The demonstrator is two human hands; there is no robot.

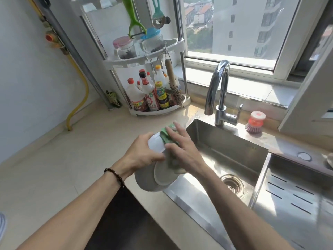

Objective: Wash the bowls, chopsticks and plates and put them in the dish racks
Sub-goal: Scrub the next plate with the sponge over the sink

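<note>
Head view is looking down on a pale worktop (54, 168) with a steel sink (225, 141) set into its right part. At the sink's far rim a chrome tap (219, 91) is arching over the basin, and a red-topped brush (255, 123) is standing just to the right of it on the ledge. The drain (232, 184) is showing at the basin floor, and a slotted steel tray (292, 192) is lying along the sink's right side. At the worktop's far corner a white rack (144, 56) is carrying sauce bottles (147, 94) on its lower shelf and lidded jars (138, 44) on the shelf above; a bamboo whisk (173, 83) is hanging at its right edge and a green peeler (134, 18) higher up. A yellow hose (79, 98) is running down the wall at the left. Nothing is standing between the hands and the basin.

Over the sink's left rim, the left hand (142, 154) is gripping a white bowl (155, 170), fingers curled round its wall and the thumb on its outside. The bowl is tilted on its side, its foot ring and underside facing the camera and right. It is plain, glossy and white. The right hand (182, 150) is pressing a green cloth (168, 139) flat against the bowl's underside with spread, nearly straight fingers; the cloth is bunching above and below the palm. A dark bead bracelet (115, 176) is sitting on the left wrist.
</note>
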